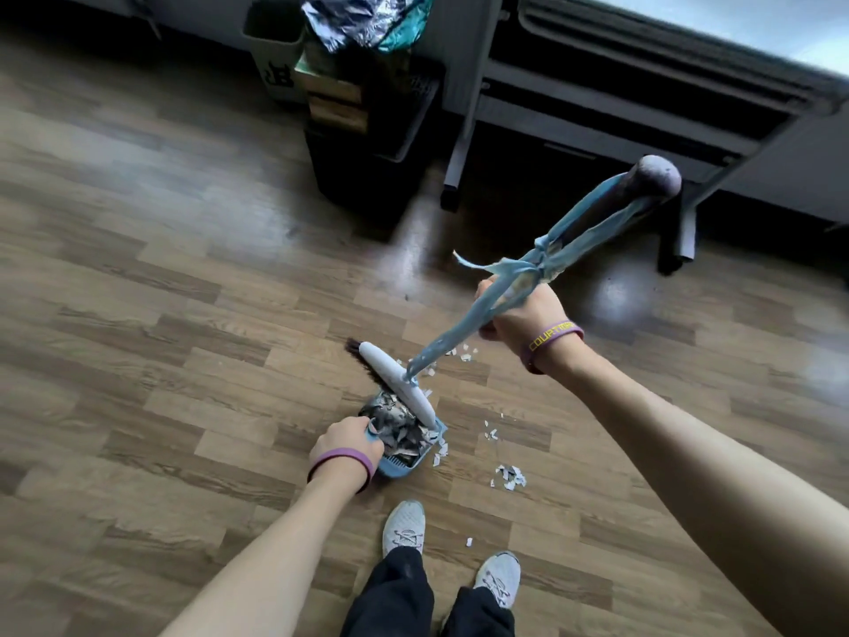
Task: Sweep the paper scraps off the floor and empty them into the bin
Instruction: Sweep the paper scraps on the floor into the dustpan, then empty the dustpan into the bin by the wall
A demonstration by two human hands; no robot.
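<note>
- Your left hand (pixel 344 441) was curled tight around the handle of the blue dustpan (pixel 397 468), which sat on the wooden floor (pixel 183 268) just ahead of your shoes.
- Your right hand (pixel 523 317) clasped the cloth-wrapped shaft of the broom (pixel 399 383), its white head across the pan's far edge.
- Paper scraps (pixel 404 427) filled the pan; loose scraps (pixel 509 476) lay to its right.
- The black bin (pixel 367 167) stood far off, left of a desk leg (pixel 452 177).
</note>
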